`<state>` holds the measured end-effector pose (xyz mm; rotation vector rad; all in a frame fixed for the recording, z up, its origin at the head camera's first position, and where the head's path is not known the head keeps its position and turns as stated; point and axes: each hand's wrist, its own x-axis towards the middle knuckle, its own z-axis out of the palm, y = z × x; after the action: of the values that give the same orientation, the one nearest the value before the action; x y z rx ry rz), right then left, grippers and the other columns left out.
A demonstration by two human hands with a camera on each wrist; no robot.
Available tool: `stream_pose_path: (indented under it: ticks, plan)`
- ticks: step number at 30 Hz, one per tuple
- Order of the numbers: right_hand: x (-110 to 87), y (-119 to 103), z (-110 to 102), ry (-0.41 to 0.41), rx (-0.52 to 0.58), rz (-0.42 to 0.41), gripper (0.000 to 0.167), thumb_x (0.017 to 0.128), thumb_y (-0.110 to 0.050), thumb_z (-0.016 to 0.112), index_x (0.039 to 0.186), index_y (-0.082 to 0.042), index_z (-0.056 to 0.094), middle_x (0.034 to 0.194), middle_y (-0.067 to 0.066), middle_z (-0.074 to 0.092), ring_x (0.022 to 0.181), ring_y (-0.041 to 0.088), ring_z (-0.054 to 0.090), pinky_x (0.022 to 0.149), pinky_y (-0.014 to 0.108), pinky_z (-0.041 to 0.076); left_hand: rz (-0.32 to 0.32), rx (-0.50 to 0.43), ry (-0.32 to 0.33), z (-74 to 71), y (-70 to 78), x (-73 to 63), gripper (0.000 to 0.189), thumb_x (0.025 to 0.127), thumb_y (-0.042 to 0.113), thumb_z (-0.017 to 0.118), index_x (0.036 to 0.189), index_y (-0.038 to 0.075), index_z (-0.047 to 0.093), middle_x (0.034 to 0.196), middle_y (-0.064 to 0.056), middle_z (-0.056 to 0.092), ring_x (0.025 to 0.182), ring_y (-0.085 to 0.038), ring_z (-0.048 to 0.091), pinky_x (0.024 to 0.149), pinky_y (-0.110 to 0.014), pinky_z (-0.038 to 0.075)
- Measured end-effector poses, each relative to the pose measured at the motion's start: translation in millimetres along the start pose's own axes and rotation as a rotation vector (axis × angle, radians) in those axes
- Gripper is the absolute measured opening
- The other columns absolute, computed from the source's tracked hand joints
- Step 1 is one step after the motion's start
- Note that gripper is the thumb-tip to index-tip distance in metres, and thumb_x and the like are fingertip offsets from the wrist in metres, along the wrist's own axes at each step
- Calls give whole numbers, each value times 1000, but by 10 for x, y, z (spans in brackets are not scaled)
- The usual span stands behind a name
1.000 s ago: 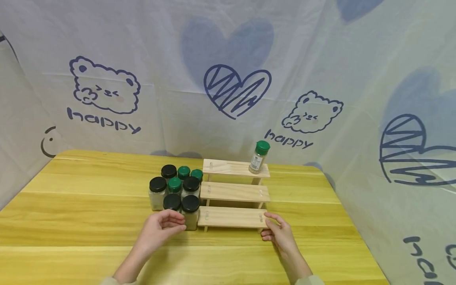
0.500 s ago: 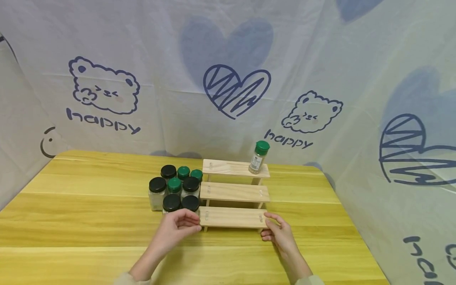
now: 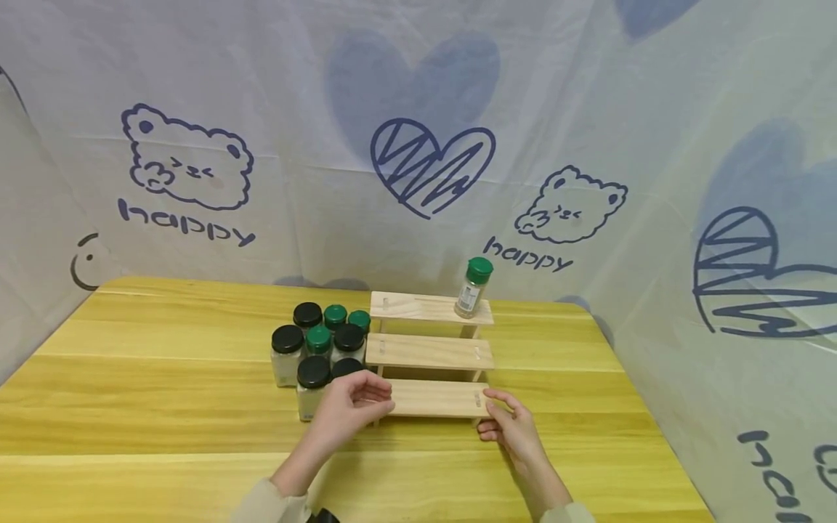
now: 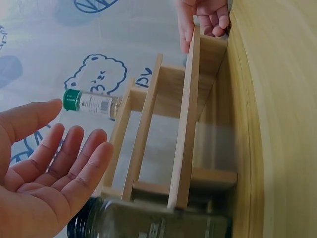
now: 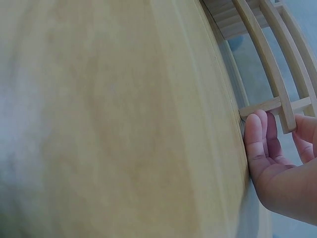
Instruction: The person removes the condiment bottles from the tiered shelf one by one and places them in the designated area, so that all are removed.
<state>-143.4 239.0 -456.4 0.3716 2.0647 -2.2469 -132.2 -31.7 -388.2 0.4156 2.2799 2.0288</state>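
Note:
A three-tier wooden spice rack (image 3: 431,354) stands on the table, stepped upward toward the back. My right hand (image 3: 516,430) pinches the right end of its lowest shelf, fingers by the leg in the right wrist view. Relaxed and holding nothing, my left hand (image 3: 349,407) hovers in front of that shelf's left end. It covers part of a black-lidded jar behind it. On the top shelf, toward the right, stands a green-capped spice bottle (image 3: 469,294). The left wrist view shows the left palm beside a square glass jar (image 4: 148,220).
Left of the rack cluster several jars, black-lidded ones (image 3: 286,359) and smaller green-capped ones (image 3: 318,339). The yellow wood table (image 3: 163,407) meets a patterned cloth backdrop (image 3: 314,160) behind and at the right.
My left hand has moved right, from in front of the jars to the lowest shelf's left end. The right hand has stayed at the shelf's right end; rack and jars stand as before.

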Motion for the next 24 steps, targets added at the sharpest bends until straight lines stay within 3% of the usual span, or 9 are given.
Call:
stream_pose_path:
  ticks: [13, 20, 24]
  plan:
    - [18, 15, -10, -13, -6, -2, 31, 91, -3, 47, 121, 7, 45, 65, 11, 59, 53, 13, 56, 51, 22, 51, 49, 16, 51, 185, 46, 194, 12, 77, 1, 68, 88, -1, 63, 87, -12, 64, 80, -21, 61, 66, -23, 51]
    - [24, 12, -1, 3, 0, 6, 31, 91, -2, 47, 121, 6, 46, 64, 11, 58, 52, 14, 56, 49, 22, 50, 75, -17, 73, 265, 206, 311, 12, 76, -3, 67, 87, -4, 63, 85, -14, 63, 78, -23, 60, 69, -28, 51]
    - [16, 12, -7, -7, -4, 5, 32, 91, -3, 48, 121, 7, 45, 65, 11, 59, 53, 13, 56, 50, 22, 50, 98, -9, 117, 317, 135, 448, 12, 77, 0, 67, 88, -4, 63, 84, -10, 63, 78, -20, 60, 68, -27, 51]
